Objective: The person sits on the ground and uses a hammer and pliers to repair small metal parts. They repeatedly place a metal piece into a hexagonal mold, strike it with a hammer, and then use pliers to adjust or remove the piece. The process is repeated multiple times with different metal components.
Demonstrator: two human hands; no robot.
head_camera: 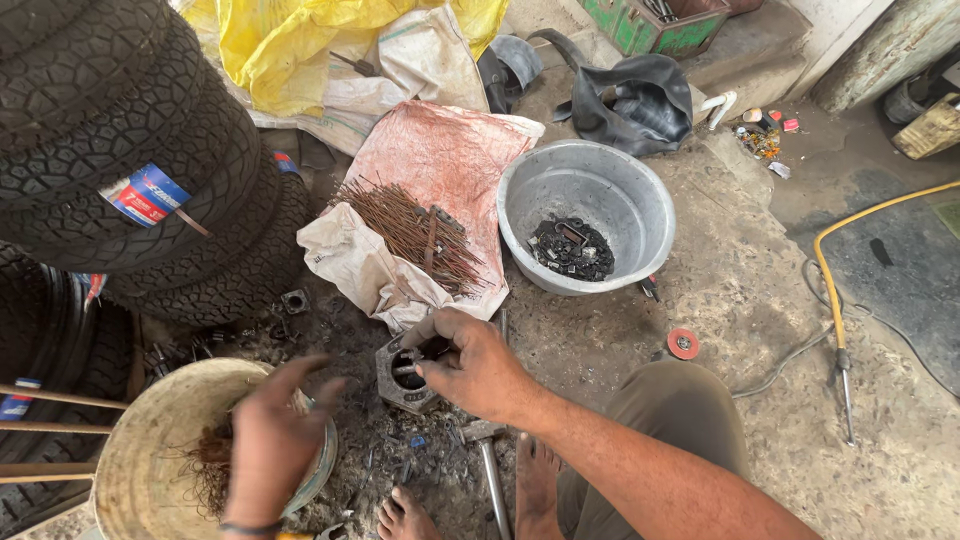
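Observation:
My right hand (pixel 478 365) rests on a dark octagonal metal part (pixel 402 385) lying on the dirty ground, with fingers pinching something small at its central hole. My left hand (pixel 272 440) reaches over the rim of a worn cream bucket (pixel 140 450) that holds rusty wire-like scraps; its fingers are spread and I cannot see anything in them. A bundle of rusty thin rods (pixel 410 228) lies on a white and pink sack (pixel 450 160) just beyond the part.
A grey metal basin (pixel 630 195) with dark small parts sits at centre right. Stacked tyres (pixel 110 150) fill the left. A yellow hose (pixel 830 260), a black inner tube (pixel 635 100), a hammer (pixel 488 460), a small red disc (pixel 683 343) and my bare feet (pixel 530 480) lie around.

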